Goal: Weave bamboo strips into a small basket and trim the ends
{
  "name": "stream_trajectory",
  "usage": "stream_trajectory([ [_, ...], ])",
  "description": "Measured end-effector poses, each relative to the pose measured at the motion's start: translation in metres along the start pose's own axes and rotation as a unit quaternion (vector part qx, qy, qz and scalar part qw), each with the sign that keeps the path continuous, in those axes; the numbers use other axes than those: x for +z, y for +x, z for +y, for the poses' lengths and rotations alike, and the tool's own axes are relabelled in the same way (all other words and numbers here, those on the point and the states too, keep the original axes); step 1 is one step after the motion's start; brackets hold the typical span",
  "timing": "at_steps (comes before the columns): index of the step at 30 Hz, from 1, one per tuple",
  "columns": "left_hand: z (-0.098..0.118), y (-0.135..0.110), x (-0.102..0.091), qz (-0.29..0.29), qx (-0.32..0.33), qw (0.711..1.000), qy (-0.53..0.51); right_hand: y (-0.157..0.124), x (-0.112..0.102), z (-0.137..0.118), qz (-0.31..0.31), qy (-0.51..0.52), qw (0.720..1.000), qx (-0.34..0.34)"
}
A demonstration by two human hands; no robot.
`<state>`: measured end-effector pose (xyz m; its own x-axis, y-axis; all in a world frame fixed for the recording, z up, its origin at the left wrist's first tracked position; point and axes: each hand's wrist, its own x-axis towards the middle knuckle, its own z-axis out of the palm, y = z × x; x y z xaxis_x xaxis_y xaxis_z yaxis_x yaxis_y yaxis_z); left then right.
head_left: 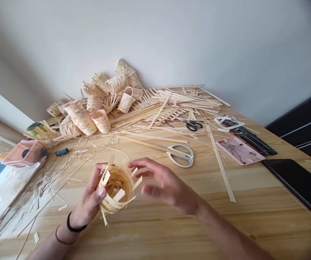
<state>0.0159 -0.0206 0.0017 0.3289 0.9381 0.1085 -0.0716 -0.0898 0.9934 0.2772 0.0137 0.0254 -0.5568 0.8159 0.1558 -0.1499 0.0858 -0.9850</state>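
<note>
My left hand (pixel 89 202) is closed on a small half-woven bamboo basket (pixel 117 189), thumb pressed on its near rim, holding it just above the wooden table (pixel 253 220). Loose strip ends stick out from the basket's rim. Just right of the basket hovers my right hand (pixel 166 184), fingers spread and reaching toward its rim, with nothing in them.
A heap of finished small baskets (pixel 96 104) and bamboo strips (pixel 177 104) lies at the back. White-handled scissors (pixel 181 155) lie behind my right hand, black scissors (pixel 193 125) farther back. A pink tray (pixel 239 151) and a dark tablet (pixel 301 184) sit to the right. Strip scraps (pixel 36 195) litter the left.
</note>
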Motion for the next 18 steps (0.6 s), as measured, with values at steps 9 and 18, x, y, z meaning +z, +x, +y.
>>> stream_trajectory([
  [9, -0.014, 0.011, -0.007, -0.028, 0.033, 0.998, 0.034, 0.004, 0.013, 0.021, 0.041, -0.096, 0.994, -0.027],
  [18, -0.015, 0.006, -0.003, -0.014, 0.029, 0.985, 0.168, 0.004, 0.011, 0.024, 0.046, -0.199, 0.978, -0.046],
])
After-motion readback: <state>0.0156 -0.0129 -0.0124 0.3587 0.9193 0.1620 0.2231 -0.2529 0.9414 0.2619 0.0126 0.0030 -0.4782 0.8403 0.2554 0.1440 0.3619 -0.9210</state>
